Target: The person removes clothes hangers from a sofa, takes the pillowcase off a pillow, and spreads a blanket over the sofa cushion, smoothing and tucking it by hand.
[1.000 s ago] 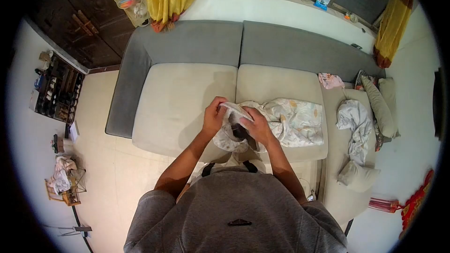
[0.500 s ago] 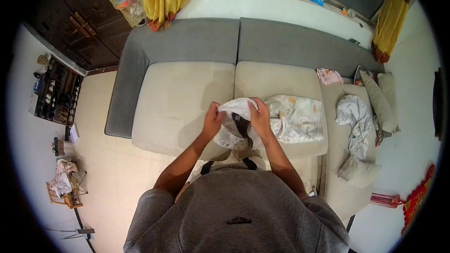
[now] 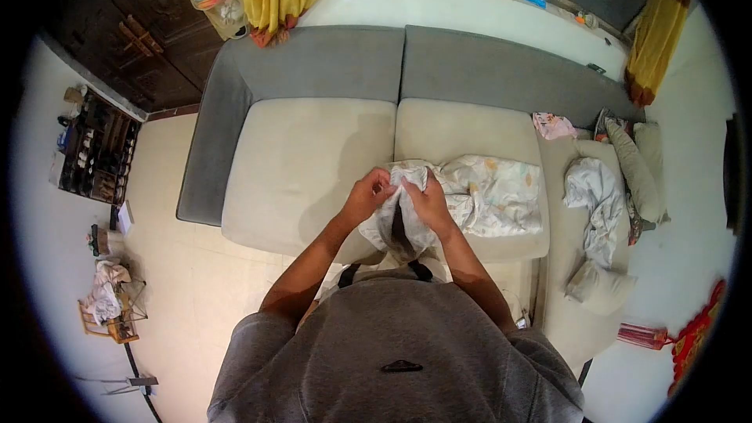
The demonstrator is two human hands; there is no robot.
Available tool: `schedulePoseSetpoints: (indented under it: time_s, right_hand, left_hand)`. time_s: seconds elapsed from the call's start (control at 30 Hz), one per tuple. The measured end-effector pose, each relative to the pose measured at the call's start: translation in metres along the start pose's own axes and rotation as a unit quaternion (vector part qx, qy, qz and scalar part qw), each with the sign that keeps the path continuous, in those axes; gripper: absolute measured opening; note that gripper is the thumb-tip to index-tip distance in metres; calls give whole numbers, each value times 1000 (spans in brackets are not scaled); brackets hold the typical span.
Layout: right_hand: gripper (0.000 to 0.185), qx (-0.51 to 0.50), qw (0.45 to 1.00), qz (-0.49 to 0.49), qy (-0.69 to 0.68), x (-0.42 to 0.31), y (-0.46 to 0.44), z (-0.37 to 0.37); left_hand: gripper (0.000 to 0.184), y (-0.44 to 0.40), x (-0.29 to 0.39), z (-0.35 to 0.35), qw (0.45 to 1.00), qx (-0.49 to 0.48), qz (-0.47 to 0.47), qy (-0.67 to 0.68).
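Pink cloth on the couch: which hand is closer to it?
Right. The right hand is left of the pink cloth and lower in the picture; the left hand is farther left.

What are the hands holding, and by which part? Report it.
The left hand and right hand hold a limp, whitish fabric piece by its bunched upper edge; the exact points of contact are unclear.

Patterned cloth (image 3: 501, 196) and pillows (image 3: 631, 168) on beige sofa (image 3: 309, 164)
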State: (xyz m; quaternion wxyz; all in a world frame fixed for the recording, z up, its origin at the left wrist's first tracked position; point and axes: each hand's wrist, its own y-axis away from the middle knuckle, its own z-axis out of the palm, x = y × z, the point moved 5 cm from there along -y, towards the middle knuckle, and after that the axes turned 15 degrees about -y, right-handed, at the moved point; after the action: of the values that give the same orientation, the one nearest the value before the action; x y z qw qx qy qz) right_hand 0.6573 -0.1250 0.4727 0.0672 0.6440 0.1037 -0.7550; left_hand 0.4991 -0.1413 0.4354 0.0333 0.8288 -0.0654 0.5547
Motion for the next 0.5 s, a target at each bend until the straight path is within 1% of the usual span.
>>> schedulePoseSetpoints:
  time_s: [0.03, 0.07, 0.1, 0.13, 0.17, 0.23, 0.27, 0.33, 0.37, 0.43, 0.47, 0.5]
  right_hand:
    - [25, 21, 1000, -10, -6, -1, -1, -2]
    - [22, 32, 998, -57, 17, -7, -3, -2]
    - [21, 31, 995, -85, 51, -14, -4, -2]
    - [21, 30, 990, -112, 85, -23, -5, -1]
    - [20, 30, 983, -139, 118, -29, -6, 0]
    - [19, 42, 988, -112, 99, -24, -11, -1]
    - [19, 49, 990, -98, 90, -22, -12, -1]
    - [20, 34, 990, -82, 113, -20, -13, 4]
    - [21, 26, 989, -73, 124, -19, -14, 5]
    - [19, 31, 989, -98, 110, -22, -14, 4]
    - [18, 33, 988, -111, 102, -25, -13, 4]
    - [18, 28, 990, -107, 91, -31, -12, 6]
  left_hand:
    - [17, 5, -9, 6, 1000, -28, -7, 1]
    - [17, 10, -17, 12, 998, -56, -14, 3]
    - [18, 14, -21, 18, 996, -84, -21, 5]
    - [24, 15, -25, 24, 992, -98, -34, 74]
    - [26, 17, -29, 27, 993, -99, -37, 60]
    - [32, 20, -12, 29, 993, -102, -43, 33]
    - [32, 20, -14, 31, 994, -100, -51, -13]
    - [32, 17, -21, 33, 988, -93, -67, -106]
    - [31, 16, -32, 31, 985, -50, -76, -149]
    - [29, 17, -57, 27, 968, 37, -95, -231]
    - [24, 20, -64, 19, 970, 70, -106, -209]
    - [22, 22, -68, 14, 971, 81, -118, -189]
